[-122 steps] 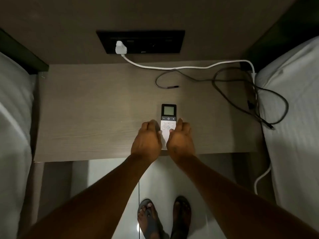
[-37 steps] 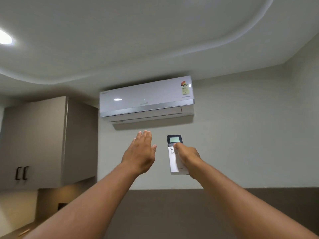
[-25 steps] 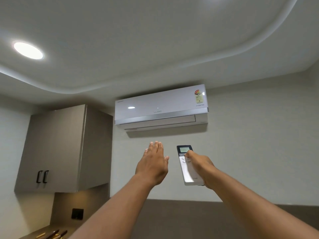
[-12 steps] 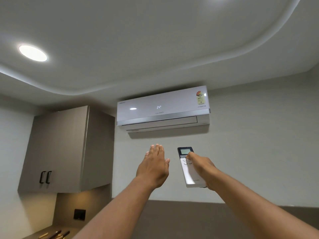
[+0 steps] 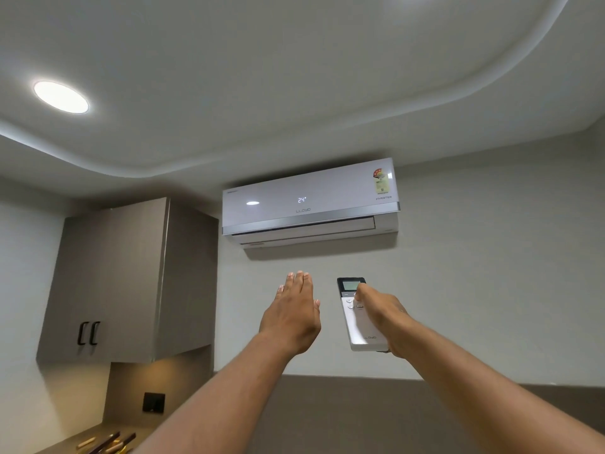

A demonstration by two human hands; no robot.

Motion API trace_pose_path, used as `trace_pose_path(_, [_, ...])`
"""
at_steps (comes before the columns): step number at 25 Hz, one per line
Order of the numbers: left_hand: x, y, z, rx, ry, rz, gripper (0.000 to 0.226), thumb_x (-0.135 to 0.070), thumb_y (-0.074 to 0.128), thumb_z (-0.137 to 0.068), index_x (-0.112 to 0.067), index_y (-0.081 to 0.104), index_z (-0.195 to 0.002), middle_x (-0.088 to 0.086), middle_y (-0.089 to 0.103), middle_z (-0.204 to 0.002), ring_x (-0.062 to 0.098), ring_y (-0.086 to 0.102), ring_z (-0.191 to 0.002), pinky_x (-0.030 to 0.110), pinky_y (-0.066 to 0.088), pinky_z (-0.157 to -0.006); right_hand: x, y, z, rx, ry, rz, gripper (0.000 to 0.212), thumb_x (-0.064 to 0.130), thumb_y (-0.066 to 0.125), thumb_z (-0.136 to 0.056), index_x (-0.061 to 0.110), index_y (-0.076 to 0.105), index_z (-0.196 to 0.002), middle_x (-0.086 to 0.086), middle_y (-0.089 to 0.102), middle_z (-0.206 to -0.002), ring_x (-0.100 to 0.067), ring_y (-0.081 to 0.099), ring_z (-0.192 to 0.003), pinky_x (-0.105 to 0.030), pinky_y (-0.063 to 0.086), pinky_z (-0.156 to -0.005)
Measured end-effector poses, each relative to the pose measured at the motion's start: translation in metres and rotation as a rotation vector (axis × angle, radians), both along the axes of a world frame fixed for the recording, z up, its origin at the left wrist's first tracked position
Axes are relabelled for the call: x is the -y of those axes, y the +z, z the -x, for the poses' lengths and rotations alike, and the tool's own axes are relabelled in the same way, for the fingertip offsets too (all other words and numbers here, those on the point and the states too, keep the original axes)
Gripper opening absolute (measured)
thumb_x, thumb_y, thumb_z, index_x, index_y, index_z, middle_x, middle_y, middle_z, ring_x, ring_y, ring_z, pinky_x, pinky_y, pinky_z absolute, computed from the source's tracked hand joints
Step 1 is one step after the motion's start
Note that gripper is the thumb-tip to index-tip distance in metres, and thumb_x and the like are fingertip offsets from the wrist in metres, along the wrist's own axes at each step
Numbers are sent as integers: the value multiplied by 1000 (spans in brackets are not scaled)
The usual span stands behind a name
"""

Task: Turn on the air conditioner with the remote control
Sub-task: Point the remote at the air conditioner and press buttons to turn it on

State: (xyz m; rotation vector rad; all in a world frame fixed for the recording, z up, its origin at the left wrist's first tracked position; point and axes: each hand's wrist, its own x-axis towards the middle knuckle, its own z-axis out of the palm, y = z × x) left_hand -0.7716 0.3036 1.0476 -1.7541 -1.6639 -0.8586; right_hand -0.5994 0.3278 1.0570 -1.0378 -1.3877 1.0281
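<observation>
Head view, looking up at the wall: the right hand (image 5: pixel 381 317) is raised with its fingers clamped around a white remote control (image 5: pixel 357 319), the thumb resting on the buttons just below its small screen. The remote points up toward the air conditioner (image 5: pixel 311 204) mounted high on the wall, whose front panel shows a lit "24". The left hand (image 5: pixel 291 317) is held up beside the remote, not touching it, flat and empty, fingers straight and together. A grey cabinet (image 5: pixel 131 280) hangs to the left, and a round ceiling light (image 5: pixel 61 97) glows.
</observation>
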Motion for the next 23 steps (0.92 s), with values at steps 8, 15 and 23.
trace_pose_path(8, [2,0,4,1,1,-2,58,-32,23,-101,-11,3,-152,7,3,-163,20,-1,-149,33,2,-117,5,2,1,29,-13,-30,24,34,52,-75,12,62,-79,-9,65,-72,-27,60,-60,-25,43,-53])
trace_pose_path(15, [3,-1,3,4,-5,-7,58,-33,23,-101,-12,4,-152,6,3,-163,20,-1,-149,33,2,-117,9,1,1,17,-25,-53,24,35,53,-77,13,62,-76,-9,65,-72,-27,60,-61,-25,42,-53])
trace_pose_path(23, [4,-3,-1,4,-10,-6,59,-33,23,-101,-12,3,-152,6,2,-163,20,-2,-149,32,1,-116,12,1,-3,35,-15,-59,18,29,54,-78,13,60,-76,-9,64,-72,-26,59,-59,-24,41,-51])
